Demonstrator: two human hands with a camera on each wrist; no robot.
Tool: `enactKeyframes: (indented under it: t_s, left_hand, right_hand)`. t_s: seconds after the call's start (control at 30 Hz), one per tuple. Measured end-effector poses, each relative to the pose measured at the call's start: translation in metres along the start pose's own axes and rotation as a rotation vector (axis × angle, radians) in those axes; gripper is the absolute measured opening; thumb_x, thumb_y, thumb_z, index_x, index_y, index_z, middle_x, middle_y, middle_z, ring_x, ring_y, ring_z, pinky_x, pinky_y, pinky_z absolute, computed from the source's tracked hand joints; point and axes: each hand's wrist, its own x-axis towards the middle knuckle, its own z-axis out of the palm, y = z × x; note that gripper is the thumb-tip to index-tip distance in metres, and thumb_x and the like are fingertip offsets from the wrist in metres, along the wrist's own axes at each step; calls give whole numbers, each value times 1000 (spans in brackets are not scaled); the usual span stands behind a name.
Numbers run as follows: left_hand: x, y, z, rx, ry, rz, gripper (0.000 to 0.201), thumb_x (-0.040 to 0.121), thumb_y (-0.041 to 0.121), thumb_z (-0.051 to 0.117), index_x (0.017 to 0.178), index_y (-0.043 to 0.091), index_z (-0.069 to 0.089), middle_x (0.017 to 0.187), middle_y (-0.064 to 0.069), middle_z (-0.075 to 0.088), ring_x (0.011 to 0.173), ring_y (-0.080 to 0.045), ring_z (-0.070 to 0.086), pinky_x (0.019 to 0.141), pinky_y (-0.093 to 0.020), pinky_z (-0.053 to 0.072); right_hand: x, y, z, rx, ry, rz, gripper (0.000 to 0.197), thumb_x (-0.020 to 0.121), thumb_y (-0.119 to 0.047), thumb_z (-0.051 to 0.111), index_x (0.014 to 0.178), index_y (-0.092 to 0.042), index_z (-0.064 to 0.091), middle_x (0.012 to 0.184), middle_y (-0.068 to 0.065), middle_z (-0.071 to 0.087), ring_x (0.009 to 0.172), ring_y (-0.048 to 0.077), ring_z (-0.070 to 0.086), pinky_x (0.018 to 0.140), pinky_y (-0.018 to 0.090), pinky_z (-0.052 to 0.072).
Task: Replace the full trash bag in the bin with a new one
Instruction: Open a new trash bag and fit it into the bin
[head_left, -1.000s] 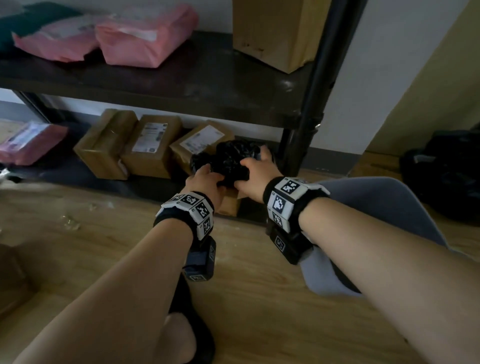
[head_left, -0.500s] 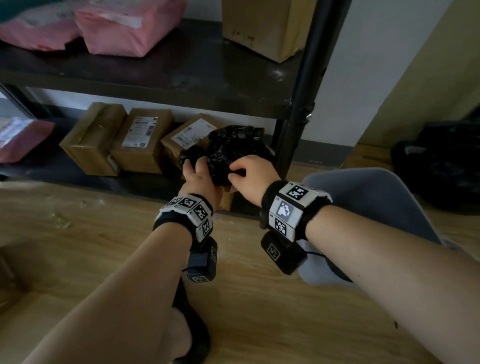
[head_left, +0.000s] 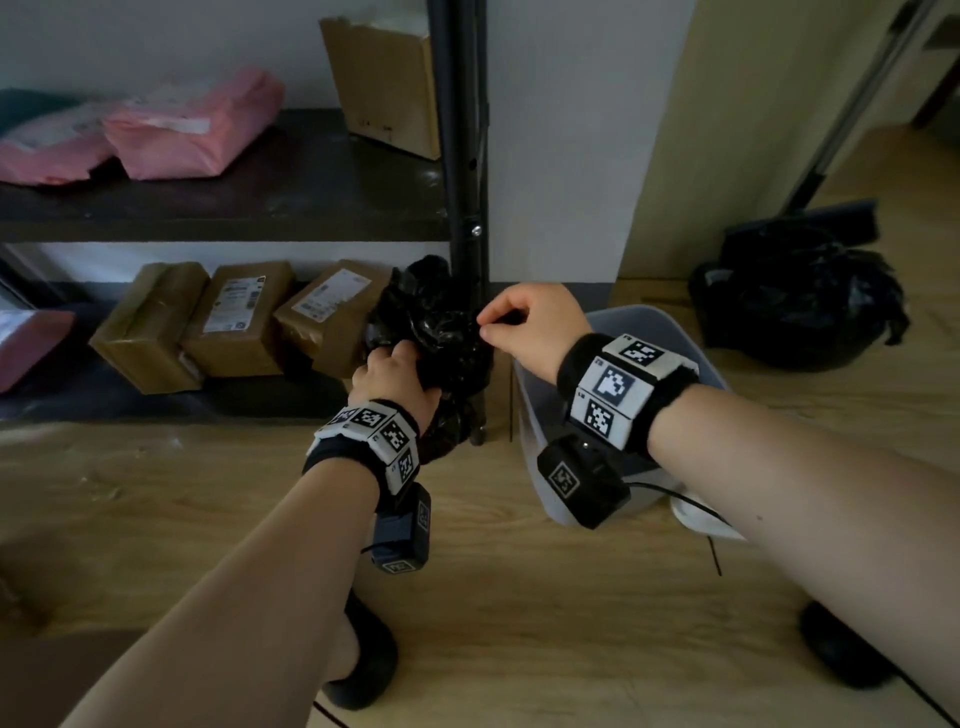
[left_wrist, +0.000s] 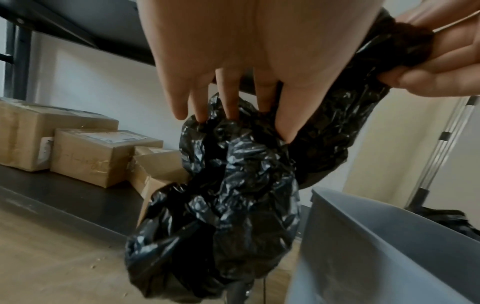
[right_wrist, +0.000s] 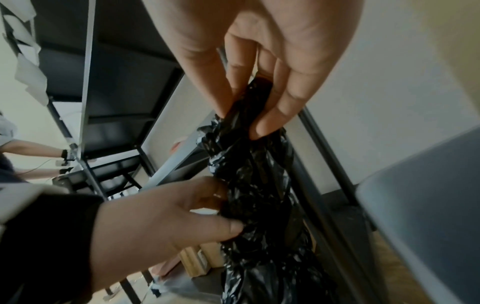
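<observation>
Left of the grey plastic bin (head_left: 691, 332), the black metal shelf post (head_left: 462, 156) stands. In front of that post hangs the crumpled black plastic bag (head_left: 436, 332): left hand (head_left: 395, 374) grips its middle, right hand (head_left: 535, 322) pinches its top edge.

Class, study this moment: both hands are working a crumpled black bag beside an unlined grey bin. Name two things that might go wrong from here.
1. The right hand only pinches a thin twist of the new black bag while the left hand grips the bunch; pulling apart may tear the thin film.
2. The bag hangs against the black shelf post, so it may snag there before reaching the grey bin.
</observation>
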Motion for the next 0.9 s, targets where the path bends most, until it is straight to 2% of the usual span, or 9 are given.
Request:
enactKeyframes:
  t_s: [0.07, 0.13, 0.2, 0.27, 0.43, 0.57, 0.67, 0.77, 0.9]
  left_hand:
    - [-6, 12, 0, 20, -49, 63, 41, 88, 25, 55, 126, 11, 45, 127, -15, 54, 115, -38, 53, 92, -45, 49]
    - [-14, 27, 2, 14, -88, 107, 37, 90, 20, 52, 125, 9, 47, 122, -15, 59, 109, -36, 58, 86, -41, 50]
    - [-22, 43, 3, -2, -97, 147, 37, 89, 19, 52, 125, 7, 48, 122, -15, 60, 111, -34, 58, 89, -39, 49]
    - [-30, 59, 3, 2, -85, 197, 39, 89, 22, 53, 125, 8, 50, 123, -15, 61, 112, -34, 58, 91, -38, 48]
    - [-42, 97, -2, -11, -15, 329, 40, 91, 25, 52, 129, 15, 54, 127, -13, 60, 117, -31, 55, 94, -34, 46]
    - [-44, 122, -3, -44, 38, 404, 33, 93, 24, 47, 123, 17, 60, 123, -12, 63, 113, -32, 57, 94, -35, 46]
    - [-40, 137, 1, -87, 11, 432, 33, 94, 17, 43, 121, 14, 62, 118, -15, 67, 108, -33, 61, 96, -37, 49]
    - [-34, 151, 9, -72, 11, 462, 36, 94, 15, 43, 128, 15, 58, 130, -12, 60, 122, -31, 54, 103, -32, 42]
    - [-23, 163, 28, -59, -54, 492, 39, 92, 20, 50, 130, 13, 55, 135, -14, 55, 126, -29, 49, 105, -30, 37]
  right_hand:
    - [-10, 8, -17, 17, 52, 31, 16, 82, -14, 66, 97, -14, 72, 102, 1, 70, 101, 16, 63, 96, 31, 49]
    - [-19, 17, -35, 14, 104, 48, 25, 82, -13, 65, 107, -14, 68, 114, 3, 68, 112, 19, 60, 102, 31, 45]
    - [-29, 27, -54, -16, 135, 64, 37, 83, -13, 64, 119, -13, 62, 127, 4, 62, 123, 20, 53, 106, 30, 41]
    - [-38, 37, -73, -69, 165, 95, 41, 83, -16, 65, 123, -14, 60, 130, 4, 61, 124, 20, 53, 105, 28, 38]
    - [-57, 63, -116, -174, 267, 194, 27, 81, -21, 66, 106, -11, 67, 110, 8, 68, 107, 24, 61, 88, 25, 43]
    - [-67, 82, -141, -244, 283, 267, 21, 84, -24, 62, 100, -11, 63, 102, 11, 64, 104, 28, 59, 78, 24, 37]
    - [-70, 96, -154, -275, 244, 318, 32, 84, -24, 61, 112, -8, 61, 113, 12, 63, 108, 28, 57, 79, 23, 35]
    - [-71, 112, -160, -260, 220, 322, 43, 84, -27, 63, 122, -9, 56, 122, 11, 60, 112, 26, 56, 82, 23, 37]
    - [-66, 127, -158, -120, 272, 331, 63, 81, -37, 64, 136, -16, 43, 136, 6, 50, 124, 23, 48, 92, 24, 35]
